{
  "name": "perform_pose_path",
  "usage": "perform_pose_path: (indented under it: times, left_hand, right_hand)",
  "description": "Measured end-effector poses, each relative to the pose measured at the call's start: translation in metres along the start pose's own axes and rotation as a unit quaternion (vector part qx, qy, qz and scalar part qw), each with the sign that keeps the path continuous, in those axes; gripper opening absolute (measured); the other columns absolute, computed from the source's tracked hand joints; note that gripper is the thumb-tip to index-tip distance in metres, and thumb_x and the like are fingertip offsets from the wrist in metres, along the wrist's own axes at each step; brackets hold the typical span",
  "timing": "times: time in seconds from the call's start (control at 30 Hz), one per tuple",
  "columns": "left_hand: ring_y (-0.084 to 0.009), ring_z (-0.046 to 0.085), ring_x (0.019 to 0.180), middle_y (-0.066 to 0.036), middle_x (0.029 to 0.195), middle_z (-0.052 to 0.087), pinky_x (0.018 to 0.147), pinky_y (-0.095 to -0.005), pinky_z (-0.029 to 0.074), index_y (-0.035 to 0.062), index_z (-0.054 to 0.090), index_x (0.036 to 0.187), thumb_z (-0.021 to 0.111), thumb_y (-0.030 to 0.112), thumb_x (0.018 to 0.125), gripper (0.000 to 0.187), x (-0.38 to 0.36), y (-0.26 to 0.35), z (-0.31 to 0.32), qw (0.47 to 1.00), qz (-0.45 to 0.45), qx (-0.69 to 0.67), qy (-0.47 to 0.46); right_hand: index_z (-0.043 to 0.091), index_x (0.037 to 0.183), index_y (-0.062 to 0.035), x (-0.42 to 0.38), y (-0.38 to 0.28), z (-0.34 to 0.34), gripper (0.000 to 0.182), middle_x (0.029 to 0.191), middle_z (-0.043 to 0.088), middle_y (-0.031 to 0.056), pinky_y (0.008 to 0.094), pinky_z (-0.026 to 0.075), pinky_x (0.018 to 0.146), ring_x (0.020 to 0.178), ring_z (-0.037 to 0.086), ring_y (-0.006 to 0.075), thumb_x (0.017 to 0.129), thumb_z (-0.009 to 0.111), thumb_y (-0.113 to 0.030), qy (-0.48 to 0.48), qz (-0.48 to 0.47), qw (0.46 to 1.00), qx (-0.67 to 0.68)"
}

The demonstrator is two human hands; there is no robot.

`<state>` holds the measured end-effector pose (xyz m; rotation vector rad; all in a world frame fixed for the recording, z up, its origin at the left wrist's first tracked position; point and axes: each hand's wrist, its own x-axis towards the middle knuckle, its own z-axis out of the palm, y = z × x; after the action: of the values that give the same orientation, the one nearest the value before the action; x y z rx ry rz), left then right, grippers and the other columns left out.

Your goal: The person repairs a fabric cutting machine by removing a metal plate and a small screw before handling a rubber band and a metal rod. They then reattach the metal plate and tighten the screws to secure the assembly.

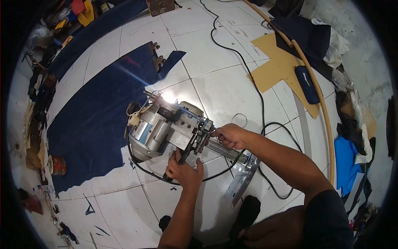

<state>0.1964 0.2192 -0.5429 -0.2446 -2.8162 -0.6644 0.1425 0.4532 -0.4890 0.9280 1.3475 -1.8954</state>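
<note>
A cloth cutting machine [155,130] with a silver motor housing lies tilted on its side on the tiled floor, its lamp glowing. My left hand [184,171] is wrapped around the machine's black handle [185,155]. Closed fingers of my right hand [231,136] press at a small metal part on the end of the machine's body, beside the metal upright [224,149]; exactly what they pinch is hidden. The flat metal base plate [244,180] points toward my feet.
Dark blue cloth [99,112], held by metal clips [157,58], spreads at left. A black cable [238,52] loops behind and under my right arm. Brown card patterns [275,62], a bent tan pipe [319,91] and a dark pouch [306,85] lie at right. Scraps line both walls.
</note>
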Motion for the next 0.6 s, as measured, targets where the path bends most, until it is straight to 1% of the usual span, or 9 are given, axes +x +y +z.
perform_pose_path:
  times: [0.1, 0.17, 0.23, 0.33, 0.43, 0.53, 0.57, 0.6]
  left_hand:
    - [-0.0331, 0.038, 0.137, -0.019, 0.141, 0.045, 0.111, -0.0546, 0.02, -0.004, 0.042, 0.147, 0.077, 0.033, 0.074, 0.09, 0.0, 0.001, 0.0, 1.0, -0.016, -0.001, -0.014]
    - [-0.0331, 0.038, 0.137, -0.019, 0.14, 0.045, 0.111, -0.0547, 0.02, -0.0042, 0.042, 0.147, 0.077, 0.033, 0.074, 0.09, -0.002, -0.002, 0.004, 1.0, -0.005, 0.001, -0.002]
    - [-0.0329, 0.037, 0.138, -0.018, 0.14, 0.045, 0.111, -0.0552, 0.02, -0.0044, 0.042, 0.147, 0.077, 0.033, 0.074, 0.089, -0.004, -0.006, 0.008, 1.0, 0.004, 0.017, -0.002]
    - [-0.0326, 0.036, 0.138, -0.019, 0.14, 0.045, 0.11, -0.0559, 0.02, -0.0058, 0.044, 0.145, 0.077, 0.033, 0.074, 0.088, -0.004, -0.007, 0.01, 1.0, 0.0, 0.003, 0.01]
    - [-0.0327, 0.035, 0.138, -0.018, 0.143, 0.045, 0.11, -0.056, 0.019, -0.0096, 0.047, 0.14, 0.076, 0.033, 0.074, 0.084, -0.001, 0.0, 0.003, 1.0, 0.011, 0.019, -0.002]
    - [-0.0332, 0.036, 0.137, -0.017, 0.147, 0.044, 0.109, -0.0557, 0.02, -0.0129, 0.05, 0.135, 0.076, 0.032, 0.075, 0.08, -0.001, 0.0, 0.004, 1.0, -0.008, 0.016, -0.01]
    - [-0.0337, 0.037, 0.136, -0.016, 0.146, 0.045, 0.108, -0.0555, 0.021, -0.0124, 0.05, 0.135, 0.075, 0.033, 0.075, 0.08, 0.0, 0.0, 0.002, 1.0, 0.016, 0.027, 0.004]
    - [-0.0337, 0.037, 0.135, -0.017, 0.146, 0.045, 0.108, -0.0554, 0.021, -0.0118, 0.05, 0.136, 0.075, 0.033, 0.075, 0.08, 0.001, 0.001, 0.002, 1.0, 0.012, 0.024, 0.002]
  right_hand:
    - [0.061, 0.084, -0.0032, 0.001, -0.002, 0.0, 0.016, 0.057, 0.043, -0.0021, 0.0258, 0.021, 0.035, 0.04, 0.033, 0.0085, 0.094, 0.064, -0.015, 0.005, 0.008, 1.0, 0.015]
    - [0.062, 0.084, -0.0032, 0.0, -0.001, 0.005, 0.015, 0.057, 0.043, -0.0015, 0.0265, 0.02, 0.036, 0.041, 0.034, 0.009, 0.094, 0.063, -0.014, 0.025, 0.012, 0.999, 0.021]
    - [0.062, 0.082, -0.0042, 0.004, 0.003, 0.006, 0.015, 0.057, 0.044, -0.0012, 0.0273, 0.02, 0.036, 0.041, 0.034, 0.0092, 0.093, 0.063, -0.014, 0.026, -0.005, 0.999, 0.024]
    - [0.061, 0.077, -0.0051, 0.006, 0.005, 0.009, 0.019, 0.058, 0.045, 0.0001, 0.0281, 0.02, 0.037, 0.042, 0.035, 0.0098, 0.093, 0.063, -0.014, 0.029, -0.012, 0.999, 0.034]
    - [0.061, 0.074, -0.0049, 0.004, 0.004, 0.009, 0.022, 0.058, 0.045, 0.0003, 0.0289, 0.02, 0.037, 0.043, 0.036, 0.0102, 0.094, 0.063, -0.014, 0.025, -0.015, 0.999, 0.032]
    - [0.061, 0.072, -0.0053, 0.0, 0.002, 0.011, 0.025, 0.057, 0.044, 0.0, 0.0297, 0.02, 0.038, 0.043, 0.036, 0.0102, 0.094, 0.063, -0.014, 0.036, -0.021, 0.999, 0.024]
    - [0.061, 0.071, -0.0054, -0.002, 0.001, 0.013, 0.025, 0.057, 0.043, -0.0002, 0.0299, 0.02, 0.039, 0.043, 0.036, 0.0102, 0.094, 0.063, -0.014, 0.039, -0.022, 0.999, 0.022]
    - [0.061, 0.071, -0.0055, -0.002, 0.0, 0.015, 0.025, 0.056, 0.043, -0.0004, 0.0301, 0.02, 0.039, 0.043, 0.036, 0.0103, 0.094, 0.063, -0.014, 0.043, -0.026, 0.999, 0.02]
